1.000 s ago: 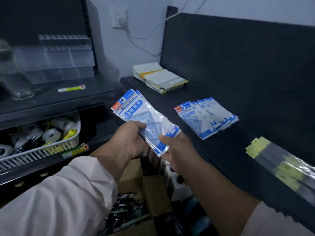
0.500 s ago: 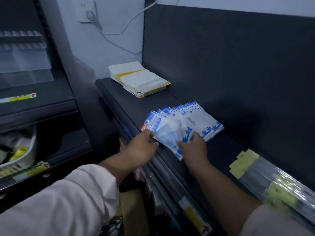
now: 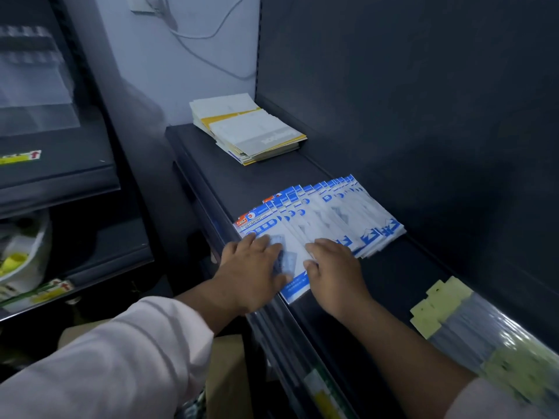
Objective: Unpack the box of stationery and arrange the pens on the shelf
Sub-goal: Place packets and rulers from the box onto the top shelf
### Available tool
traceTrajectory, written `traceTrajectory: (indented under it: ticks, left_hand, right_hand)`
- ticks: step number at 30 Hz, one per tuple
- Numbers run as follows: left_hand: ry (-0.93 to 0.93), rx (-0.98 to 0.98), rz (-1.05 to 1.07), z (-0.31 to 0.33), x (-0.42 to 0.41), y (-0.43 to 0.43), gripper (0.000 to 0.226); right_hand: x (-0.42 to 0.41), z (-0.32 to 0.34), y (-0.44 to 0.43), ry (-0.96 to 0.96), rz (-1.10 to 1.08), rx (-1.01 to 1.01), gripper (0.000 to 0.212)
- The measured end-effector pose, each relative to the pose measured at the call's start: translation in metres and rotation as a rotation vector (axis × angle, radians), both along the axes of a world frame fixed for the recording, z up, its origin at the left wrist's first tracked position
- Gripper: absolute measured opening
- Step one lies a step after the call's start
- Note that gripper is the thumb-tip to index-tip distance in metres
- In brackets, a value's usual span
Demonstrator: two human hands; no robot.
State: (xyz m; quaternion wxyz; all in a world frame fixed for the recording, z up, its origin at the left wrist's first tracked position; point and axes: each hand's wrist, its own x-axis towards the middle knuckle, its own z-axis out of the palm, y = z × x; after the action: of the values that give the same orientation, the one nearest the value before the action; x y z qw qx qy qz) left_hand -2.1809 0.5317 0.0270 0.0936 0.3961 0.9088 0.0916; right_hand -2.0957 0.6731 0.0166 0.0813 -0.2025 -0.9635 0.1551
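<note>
Several blue-and-white geometry set packets (image 3: pixel 329 213) lie fanned out in a row on the dark shelf (image 3: pixel 242 176). The nearest packet (image 3: pixel 295 285) lies flat at the shelf's front edge. My left hand (image 3: pixel 251 270) presses on its left side with flat fingers. My right hand (image 3: pixel 335 273) rests on its right side, fingers spread over the fan's near end. A cardboard box (image 3: pixel 230 376) sits low between my arms, mostly hidden; no pens can be made out in it.
A stack of white and yellow pads (image 3: pixel 248 128) lies at the shelf's far end. Clear sleeves with pale yellow tabs (image 3: pixel 472 337) lie at the right. To the left stand darker shelves (image 3: pixel 75 173) holding a white basket (image 3: pixel 24 261). A cable (image 3: pixel 211 34) hangs on the wall.
Both hands carried a handful of packets from above the box to the shelf, laid them against the fanned row, and now press them flat. The view swung right.
</note>
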Motion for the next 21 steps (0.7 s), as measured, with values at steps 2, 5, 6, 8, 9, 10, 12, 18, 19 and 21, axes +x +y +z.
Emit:
traceTrajectory:
  ticks: [2, 5, 6, 8, 9, 10, 12, 18, 19, 21]
  left_hand:
    - [-0.010, -0.025, 0.015, -0.002, -0.004, 0.002, 0.067]
    - [-0.002, -0.031, 0.050, -0.001, -0.011, 0.004, 0.068]
    - [-0.004, -0.033, 0.061, -0.001, -0.013, 0.005, 0.069]
    - [-0.022, -0.039, 0.073, 0.000, -0.015, 0.006, 0.070]
    - [-0.033, -0.036, 0.074, -0.001, -0.015, 0.006, 0.070]
    - [-0.042, -0.027, 0.074, -0.001, -0.015, 0.006, 0.071]
    - [-0.054, 0.002, 0.078, -0.003, -0.015, 0.003, 0.070]
    - [0.032, 0.103, 0.098, -0.001, -0.017, -0.022, 0.070]
    - [0.064, 0.101, 0.090, 0.000, -0.018, -0.030, 0.071]
    - [0.137, 0.072, 0.068, 0.001, -0.021, -0.049, 0.071]
  right_hand:
    - [-0.002, -0.004, 0.000, 0.000, 0.018, 0.043, 0.036]
    - [-0.005, -0.005, 0.001, -0.003, 0.033, 0.082, 0.039]
    - [-0.006, -0.006, 0.001, -0.010, 0.047, 0.081, 0.041]
    - [-0.008, -0.009, -0.001, -0.054, 0.066, 0.086, 0.044]
    - [-0.008, -0.009, -0.001, -0.076, 0.067, 0.091, 0.045]
    - [-0.009, -0.009, -0.002, -0.082, 0.063, 0.091, 0.045]
    - [-0.009, -0.006, -0.004, -0.064, 0.051, 0.084, 0.045]
    - [-0.013, 0.010, -0.021, -0.031, 0.105, 0.138, 0.044]
    - [-0.014, 0.012, -0.027, -0.032, 0.119, 0.147, 0.045]
    - [-0.015, 0.016, -0.040, -0.026, 0.152, 0.159, 0.047]
